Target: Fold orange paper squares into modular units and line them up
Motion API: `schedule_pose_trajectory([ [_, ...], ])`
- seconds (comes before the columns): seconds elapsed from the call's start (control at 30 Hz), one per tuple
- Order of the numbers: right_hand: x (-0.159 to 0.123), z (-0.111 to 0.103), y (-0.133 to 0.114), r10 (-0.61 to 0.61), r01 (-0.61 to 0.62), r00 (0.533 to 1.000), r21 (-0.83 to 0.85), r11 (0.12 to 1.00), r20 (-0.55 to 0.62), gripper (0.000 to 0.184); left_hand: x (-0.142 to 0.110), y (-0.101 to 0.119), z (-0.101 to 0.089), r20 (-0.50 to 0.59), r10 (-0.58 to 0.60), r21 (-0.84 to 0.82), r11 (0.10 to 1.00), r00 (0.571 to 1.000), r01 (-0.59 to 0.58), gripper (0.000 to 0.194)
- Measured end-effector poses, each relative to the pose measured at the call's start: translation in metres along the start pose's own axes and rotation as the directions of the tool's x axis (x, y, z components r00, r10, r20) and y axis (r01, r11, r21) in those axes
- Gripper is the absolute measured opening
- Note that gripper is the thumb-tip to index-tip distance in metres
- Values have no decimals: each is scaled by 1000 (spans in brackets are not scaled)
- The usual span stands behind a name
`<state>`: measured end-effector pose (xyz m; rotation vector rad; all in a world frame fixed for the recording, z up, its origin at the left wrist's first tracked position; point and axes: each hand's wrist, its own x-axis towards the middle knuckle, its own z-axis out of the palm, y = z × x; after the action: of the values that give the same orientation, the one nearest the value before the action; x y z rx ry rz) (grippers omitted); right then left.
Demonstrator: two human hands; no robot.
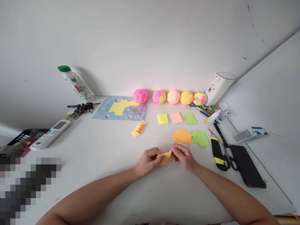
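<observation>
Between my two hands is a small orange sheet of paper [166,158], partly folded and held above the white table. My left hand [148,161] pinches its left side between thumb and fingers. The fingers of my right hand [184,156] are closed on its upper right corner. Just beyond my hands lies a loose pile of orange paper squares [183,136], with green paper squares [201,138] to its right. Several folded orange paper pieces [138,129] sit in a row to the left, ahead of my left hand.
Several faceted paper balls [173,97] line the wall, above yellow [162,119], peach [177,118] and green [190,118] paper stacks. At right are a cutter [218,153], scissors [226,151], glue bottle [212,117] and black phone [247,165]. At left are a remote [51,134], keys [82,108] and white bottle [77,83].
</observation>
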<state>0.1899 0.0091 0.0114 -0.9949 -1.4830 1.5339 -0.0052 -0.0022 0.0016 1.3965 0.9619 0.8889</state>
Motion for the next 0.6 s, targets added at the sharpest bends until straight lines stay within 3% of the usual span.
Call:
schedule_pose_trajectory([
  [0.1, -2, 2, 3, -24, 24, 1000, -5, 1000, 7, 23, 0, 0, 0, 14, -2, -1, 1000, 1000, 2, 25],
  [0.2, -3, 5, 4, -71, 73, 997, -116, 990, 22, 21, 0, 1, 1, 33, -5, -5, 1000, 999, 5, 23],
  [0.37, -4, 8, 1, -58, 52, 998, -176, 983, -28, 20, 0, 2, 4, 69, -45, -213, 975, 997, 59, 23],
  [0.47, -3, 8, 1, -46, 38, 998, -163, 986, -46, 20, 1, 1, 3, 55, -57, -181, 981, 997, 66, 21],
  [0.6, -2, 9, 3, -120, 106, 992, -221, 970, -51, 17, 0, -2, 2, 49, -44, -101, 994, 998, 49, 22],
])
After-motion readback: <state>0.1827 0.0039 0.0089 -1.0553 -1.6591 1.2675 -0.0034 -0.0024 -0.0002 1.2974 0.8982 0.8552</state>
